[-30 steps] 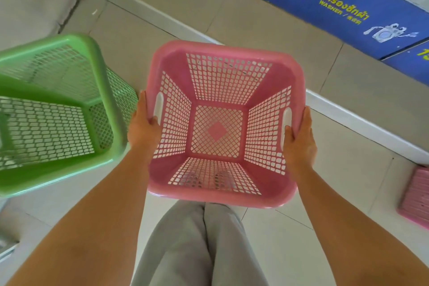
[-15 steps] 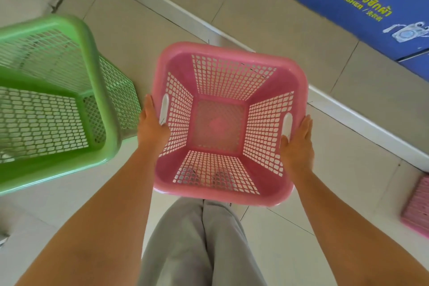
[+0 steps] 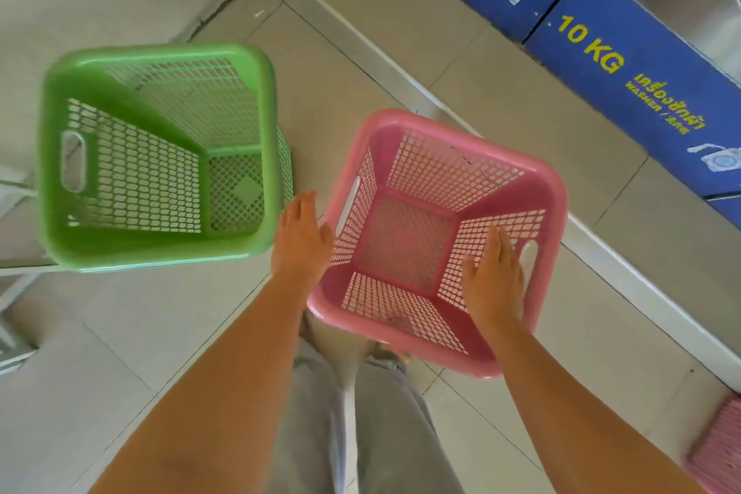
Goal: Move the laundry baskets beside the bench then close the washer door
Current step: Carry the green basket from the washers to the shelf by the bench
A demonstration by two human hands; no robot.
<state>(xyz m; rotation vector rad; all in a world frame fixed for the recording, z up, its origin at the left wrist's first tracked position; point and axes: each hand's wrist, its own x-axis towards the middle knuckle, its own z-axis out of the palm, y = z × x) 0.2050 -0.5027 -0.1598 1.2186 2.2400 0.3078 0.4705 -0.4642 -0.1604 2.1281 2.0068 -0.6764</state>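
A pink mesh laundry basket point(image 3: 409, 241) rests on the tiled floor in front of my legs, empty. My left hand point(image 3: 300, 241) hovers flat just off its left wall, beside the handle slot, holding nothing. Above the basket's right wall, close to the right handle slot, my right hand point(image 3: 495, 281) is also flat and empty. A green mesh basket point(image 3: 132, 180), empty too, stands on the floor to the left, a small gap away from the pink one. No washer door is in view.
Blue washer base panels marked "10 KG" point(image 3: 625, 64) run along the upper right, behind a raised grey kerb point(image 3: 401, 64). Another pink basket point(image 3: 717, 449) peeks in at the bottom right corner. White metal bars point(image 3: 16, 188) show at the left edge.
Both hands gripped the pink basket's handles before; now they have let go and it sits on the floor. The view has swung, so the green basket appears nearer the middle.
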